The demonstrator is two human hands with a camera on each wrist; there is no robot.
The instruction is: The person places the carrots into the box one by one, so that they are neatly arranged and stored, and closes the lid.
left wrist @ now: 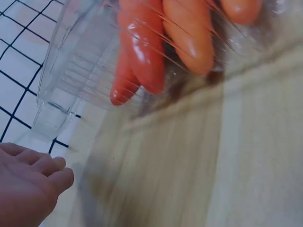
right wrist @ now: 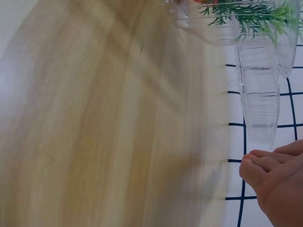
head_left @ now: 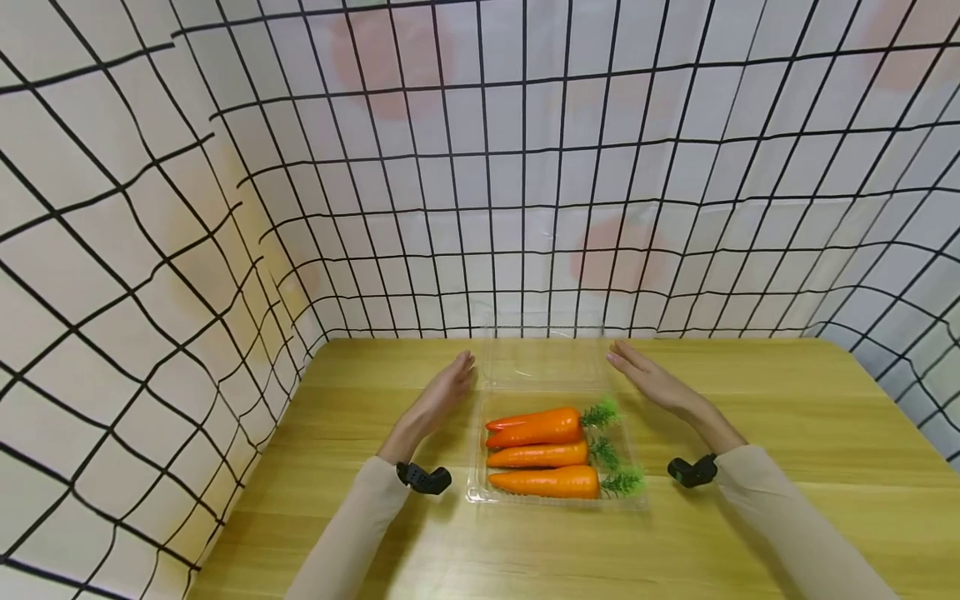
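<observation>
A clear plastic clamshell box (head_left: 474,492) stands with its lid (head_left: 543,362) swung back toward the far wall. Several orange carrots (head_left: 542,428) lie crosswise in its base, tips to the left and green leafy tops (head_left: 621,482) to the right. My left hand (head_left: 442,392) is held beside the lid's left edge, its fingers loosely extended and holding nothing. On the other side, my right hand (head_left: 651,383) has its fingers straight, with the fingertips close to the lid's right edge. Both wrist views show the hands (left wrist: 28,184) (right wrist: 277,177) empty near the transparent lid.
The box rests on a wood-grain table (head_left: 750,517). White sheeting with a black grid pattern (head_left: 525,183) rises behind the table and along both sides. A black device (head_left: 423,478) is strapped at the left wrist, another (head_left: 692,472) at the right.
</observation>
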